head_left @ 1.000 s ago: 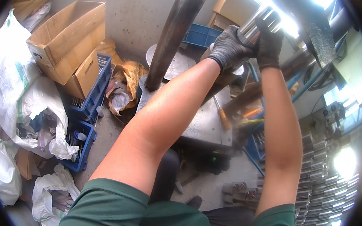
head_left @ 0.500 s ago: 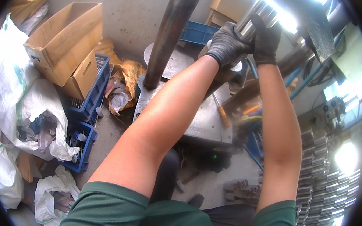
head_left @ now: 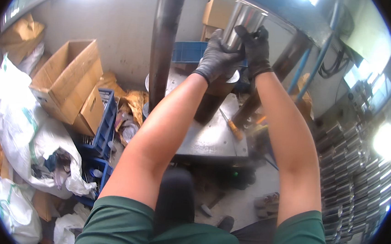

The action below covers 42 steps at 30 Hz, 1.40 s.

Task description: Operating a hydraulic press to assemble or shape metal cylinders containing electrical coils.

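A shiny metal cylinder [head_left: 245, 21] stands nearly upright between my two dark-gloved hands, its top close beneath the press's heavy upper block [head_left: 286, 20]. My left hand [head_left: 217, 56] is wrapped around its lower left side. On the right side, my right hand [head_left: 256, 49] grips it with bent fingers and thumb. The cylinder's lower end is hidden by the gloves. Below my hands is a dark round post [head_left: 209, 105] above a metal base plate [head_left: 203, 138]. A thin tool with an orange-brown handle [head_left: 235, 130] lies on that plate.
A thick steel column [head_left: 166, 41] rises left of my arms. White sacks [head_left: 15, 103], an open cardboard box [head_left: 65, 82] and blue crates [head_left: 106, 119] crowd the left. Stacked metal cylinders [head_left: 338, 179] line the right. A blue crate [head_left: 189, 52] sits behind the press.
The view has tilted up, so more wall shows. My hands and the cylinder have shifted left relative to the base plate, with both hands still gripping it.
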Tool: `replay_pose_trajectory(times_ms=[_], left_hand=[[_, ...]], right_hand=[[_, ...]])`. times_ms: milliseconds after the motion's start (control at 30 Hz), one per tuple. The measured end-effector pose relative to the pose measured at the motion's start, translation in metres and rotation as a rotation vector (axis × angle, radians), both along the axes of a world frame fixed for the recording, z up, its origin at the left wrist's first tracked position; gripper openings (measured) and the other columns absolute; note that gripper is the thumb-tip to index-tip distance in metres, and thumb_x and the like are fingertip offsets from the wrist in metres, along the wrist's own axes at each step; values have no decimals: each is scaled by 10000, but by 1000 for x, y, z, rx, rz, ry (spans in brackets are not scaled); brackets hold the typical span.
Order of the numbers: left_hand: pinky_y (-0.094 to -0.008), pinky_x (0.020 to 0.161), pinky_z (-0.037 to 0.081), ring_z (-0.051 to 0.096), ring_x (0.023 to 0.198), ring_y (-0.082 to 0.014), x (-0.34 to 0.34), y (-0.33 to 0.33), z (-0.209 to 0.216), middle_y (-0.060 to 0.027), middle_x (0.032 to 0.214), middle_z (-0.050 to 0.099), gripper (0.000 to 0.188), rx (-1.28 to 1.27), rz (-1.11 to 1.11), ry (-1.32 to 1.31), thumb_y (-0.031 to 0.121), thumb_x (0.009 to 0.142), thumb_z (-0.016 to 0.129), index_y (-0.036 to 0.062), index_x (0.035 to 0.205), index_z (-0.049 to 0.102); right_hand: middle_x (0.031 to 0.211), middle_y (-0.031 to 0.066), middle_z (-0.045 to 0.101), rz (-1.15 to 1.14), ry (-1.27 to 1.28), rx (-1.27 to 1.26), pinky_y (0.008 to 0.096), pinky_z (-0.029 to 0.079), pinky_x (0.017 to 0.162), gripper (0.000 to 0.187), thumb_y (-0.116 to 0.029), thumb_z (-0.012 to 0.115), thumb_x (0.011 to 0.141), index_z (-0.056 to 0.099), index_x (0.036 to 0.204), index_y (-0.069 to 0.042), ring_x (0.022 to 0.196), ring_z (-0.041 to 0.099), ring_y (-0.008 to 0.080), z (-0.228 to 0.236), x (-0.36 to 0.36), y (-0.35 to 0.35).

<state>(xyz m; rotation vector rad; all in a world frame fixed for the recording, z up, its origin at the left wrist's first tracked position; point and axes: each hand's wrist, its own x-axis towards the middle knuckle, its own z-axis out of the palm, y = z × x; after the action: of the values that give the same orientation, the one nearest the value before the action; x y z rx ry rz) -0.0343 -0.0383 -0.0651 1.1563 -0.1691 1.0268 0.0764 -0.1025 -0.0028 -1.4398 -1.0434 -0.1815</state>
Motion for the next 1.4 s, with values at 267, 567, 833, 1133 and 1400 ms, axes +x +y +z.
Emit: replay_pose_trajectory(times_ms=[267, 567, 833, 1133, 1400], left_hand=[[-366, 1051, 584, 672, 1258, -296, 9, 41, 41, -202, 1373, 643, 1288, 103, 285, 192, 200, 803, 979, 28, 1701, 72], [-430, 1073, 587, 664, 1269, -330, 28, 32, 92, -213, 1411, 632, 1129, 532, 747, 421, 339, 714, 1015, -8, 1540, 328], [-448, 1103, 574, 651, 1329, -387, 20, 16, 90, -262, 1476, 607, 1179, 543, 812, 456, 319, 755, 982, -19, 1632, 270], [-457, 1070, 583, 666, 1296, -380, 21, 13, 86, -249, 1437, 627, 1020, 506, 823, 432, 276, 788, 941, -13, 1571, 354], [-406, 983, 613, 661, 1230, -279, 5, 20, 71, -155, 1365, 607, 872, 328, 390, 302, 152, 848, 865, 24, 1561, 379]], right_hand=[[1173, 164, 732, 291, -365, -466, 390, 565, 941, 647, -363, 856, 934, 615, 1411, 1, 1055, 710, 242, -6, 6, -196], [1368, 235, 693, 228, -513, -1558, 486, 541, 1089, 720, -590, 733, 932, 697, 1386, -34, 1235, 688, 419, -28, -20, -459], [1214, 180, 797, 123, -133, -1566, 460, 566, 1048, 724, -622, 710, 922, 732, 1375, -58, 1142, 757, 376, -46, -30, -502], [1178, 134, 819, 104, -257, -1549, 430, 593, 970, 603, -536, 671, 913, 764, 1356, -137, 1070, 782, 339, -70, -26, -501], [1109, 181, 752, -164, -762, -1150, 478, 558, 989, 518, -380, 798, 847, 716, 1217, -26, 1146, 695, 387, -70, -88, -469]])
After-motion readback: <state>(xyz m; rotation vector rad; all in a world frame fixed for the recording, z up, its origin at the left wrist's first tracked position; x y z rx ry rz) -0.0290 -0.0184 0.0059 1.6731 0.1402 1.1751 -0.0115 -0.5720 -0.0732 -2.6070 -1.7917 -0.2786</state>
